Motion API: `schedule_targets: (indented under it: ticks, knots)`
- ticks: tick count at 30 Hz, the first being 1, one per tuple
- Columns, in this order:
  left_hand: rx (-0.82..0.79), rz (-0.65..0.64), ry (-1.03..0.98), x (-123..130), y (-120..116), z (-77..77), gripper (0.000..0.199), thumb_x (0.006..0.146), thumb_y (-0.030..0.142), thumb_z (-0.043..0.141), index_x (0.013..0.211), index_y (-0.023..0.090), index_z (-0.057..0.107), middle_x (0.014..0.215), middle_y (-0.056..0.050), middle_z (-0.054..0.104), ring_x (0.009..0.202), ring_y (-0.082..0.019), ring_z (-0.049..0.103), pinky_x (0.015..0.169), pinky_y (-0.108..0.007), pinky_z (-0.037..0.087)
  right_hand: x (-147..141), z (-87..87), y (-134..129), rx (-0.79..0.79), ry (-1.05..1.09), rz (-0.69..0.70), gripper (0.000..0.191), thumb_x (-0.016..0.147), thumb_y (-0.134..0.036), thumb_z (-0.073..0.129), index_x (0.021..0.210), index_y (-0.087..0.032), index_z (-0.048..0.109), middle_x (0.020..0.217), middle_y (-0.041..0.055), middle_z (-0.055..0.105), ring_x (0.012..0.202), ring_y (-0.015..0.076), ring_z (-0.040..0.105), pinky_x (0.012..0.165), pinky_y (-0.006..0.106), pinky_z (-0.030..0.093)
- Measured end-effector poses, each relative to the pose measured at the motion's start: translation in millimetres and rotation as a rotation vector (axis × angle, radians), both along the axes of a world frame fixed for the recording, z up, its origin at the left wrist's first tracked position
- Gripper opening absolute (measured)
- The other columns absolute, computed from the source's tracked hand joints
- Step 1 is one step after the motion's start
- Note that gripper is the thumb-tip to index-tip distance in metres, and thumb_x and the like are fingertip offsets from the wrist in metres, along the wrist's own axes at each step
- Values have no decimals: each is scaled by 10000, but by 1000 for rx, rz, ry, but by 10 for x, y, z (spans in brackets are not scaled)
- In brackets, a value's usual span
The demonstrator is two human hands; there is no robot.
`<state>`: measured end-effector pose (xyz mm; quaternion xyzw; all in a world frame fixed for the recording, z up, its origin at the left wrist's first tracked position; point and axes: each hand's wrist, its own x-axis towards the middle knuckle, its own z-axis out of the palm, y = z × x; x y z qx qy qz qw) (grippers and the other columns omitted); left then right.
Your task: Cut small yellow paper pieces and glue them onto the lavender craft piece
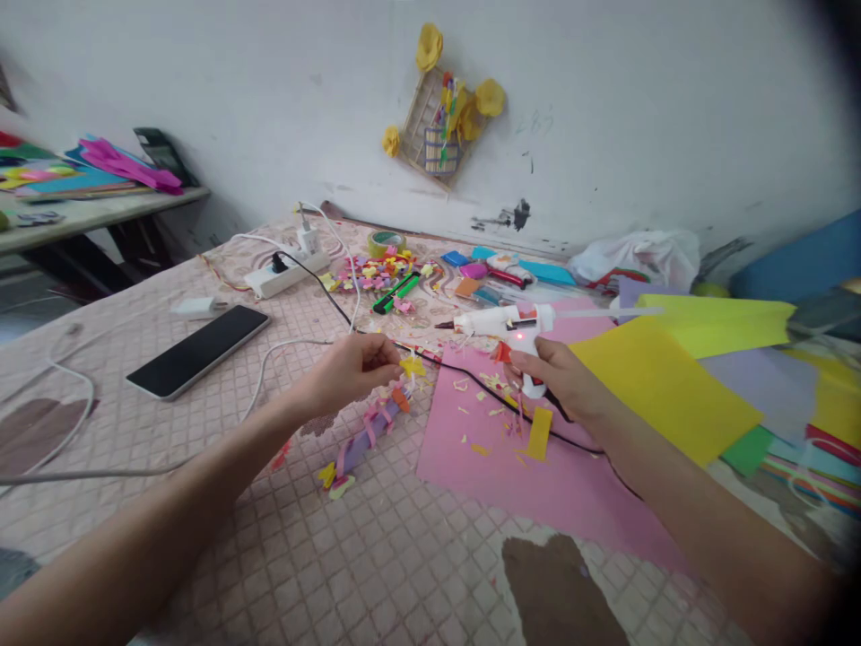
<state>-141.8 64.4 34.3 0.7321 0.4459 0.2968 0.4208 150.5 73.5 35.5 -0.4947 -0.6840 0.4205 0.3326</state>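
Between the fingertips of my left hand (365,363) is a small yellow paper piece (413,366). Just below that hand lies a purple paper strip (369,432) wound with pink and carrying orange and yellow pieces at its ends. My right hand (555,372) is closed around the handle of a white glue gun (501,320), whose dark nozzle points left, above and to the right of my left hand. A red light shows on the gun, and a clear glue stick sticks out behind it. An orange-red scrap (501,352) is by the right fingertips.
A pink sheet (471,458) with scraps and a black cord lies under the right hand. Phone (198,352), power strip (286,274) and white cables are at left. Green cutter (396,292), tape roll (387,243) and small paper cutouts lie behind; coloured sheets (663,386) at right.
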Motion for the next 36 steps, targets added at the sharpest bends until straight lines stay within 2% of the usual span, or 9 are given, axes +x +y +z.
schedule_targets:
  ticks: [3, 6, 8, 13, 20, 28, 36]
  knots:
    - [12, -54, 23, -37, -8, 22, 109, 783, 235, 558, 732, 141, 534, 572, 42, 465, 480, -46, 388, 427, -162, 309, -9, 23, -34, -68, -44, 72, 345, 810, -473, 529, 612, -191, 515, 577, -1, 544, 487, 120, 481, 463, 242, 360]
    - [22, -103, 43, -62, -34, 71, 121, 787, 232, 555, 712, 139, 533, 584, 35, 480, 502, -51, 401, 447, -166, 328, -16, 14, -49, -80, -93, 22, 353, 754, -494, 583, 588, -200, 480, 549, -8, 525, 459, 117, 450, 412, 236, 320]
    - [43, -98, 63, -71, -56, 100, 122, 794, 235, 549, 724, 136, 537, 606, 25, 503, 527, -60, 428, 470, -175, 349, -23, 7, -61, -99, -100, 10, 356, 716, -505, 616, 594, -203, 471, 546, -8, 521, 457, 118, 441, 397, 231, 301]
    - [152, -64, 65, -74, -109, 126, 115, 822, 239, 534, 773, 137, 557, 682, 3, 548, 609, -81, 489, 558, -202, 398, -24, 16, -107, -190, -67, 102, 360, 701, -544, 613, 658, -201, 514, 577, 1, 516, 475, 125, 433, 416, 242, 292]
    - [325, -30, -18, -51, -145, 102, 88, 834, 221, 544, 823, 140, 574, 766, -25, 586, 684, -102, 533, 632, -230, 433, -17, 27, -139, -173, -53, 205, 389, 749, -570, 551, 622, -202, 526, 590, 16, 522, 513, 139, 427, 461, 258, 311]
    - [540, -92, -13, -22, -169, 87, 38, 836, 165, 540, 817, 166, 573, 798, -35, 623, 751, -118, 575, 693, -252, 468, -42, 33, -186, -203, -31, 198, 380, 754, -560, 555, 611, -209, 529, 591, 21, 535, 508, 142, 439, 464, 259, 347]
    - [662, -119, -36, -15, -175, 105, 74, 828, 117, 537, 842, 176, 579, 820, -40, 634, 795, -127, 593, 719, -264, 490, -51, 39, -195, -204, -15, 245, 407, 753, -588, 535, 629, -202, 500, 603, 17, 517, 559, 150, 460, 517, 261, 380]
